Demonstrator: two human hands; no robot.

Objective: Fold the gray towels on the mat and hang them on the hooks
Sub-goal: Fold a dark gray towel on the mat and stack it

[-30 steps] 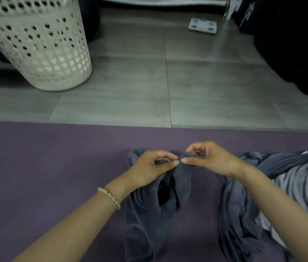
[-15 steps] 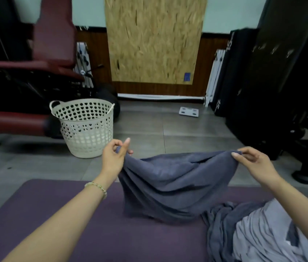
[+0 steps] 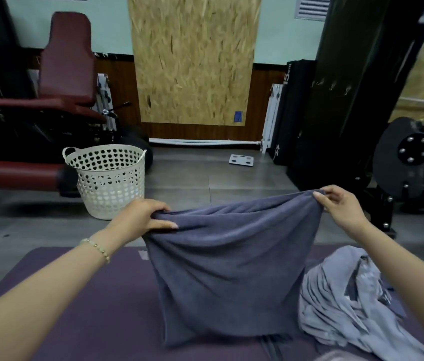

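Gray towel (image 3: pixel 229 269) hangs over our purple mat (image 3: pixel 88 308); our left hand (image 3: pixel 140 217) and right hand (image 3: pixel 341 207) pinch its top corners, fingers curled.

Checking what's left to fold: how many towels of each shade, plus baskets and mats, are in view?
Dark towel: 1, gripped by left hand and right hand
Light towel: 1, heaped on the mat; dark patches in the heap may be another towel, cannot tell
Basket: 1
Mat: 1
Total: 4
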